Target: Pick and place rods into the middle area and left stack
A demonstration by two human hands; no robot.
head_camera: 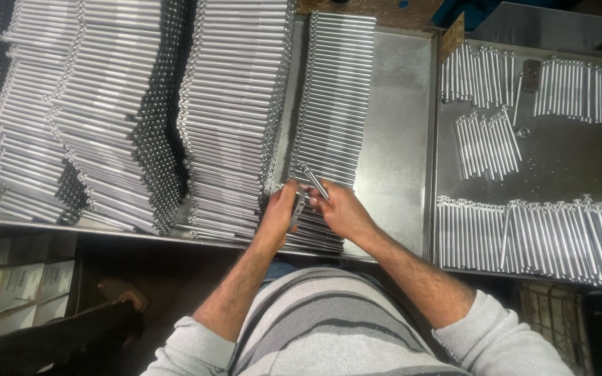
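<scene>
My left hand (279,211) and my right hand (341,211) meet over the front of a single layer of shiny metal rods (336,90) lying in a steel tray (395,139). The right hand pinches one short metal rod (315,182), which tilts up and to the left. A small dark metal piece (299,209) sits in the fingers of the left hand, between the two hands. Both hands hover just above the rod layer's near end.
Tall stacks of metal rods (231,111) fill the left of the bench. A second tray (566,160) on the right holds several groups of shorter rods (485,143). Cardboard boxes (15,292) stand low at the left. A sandalled foot (116,296) shows beneath.
</scene>
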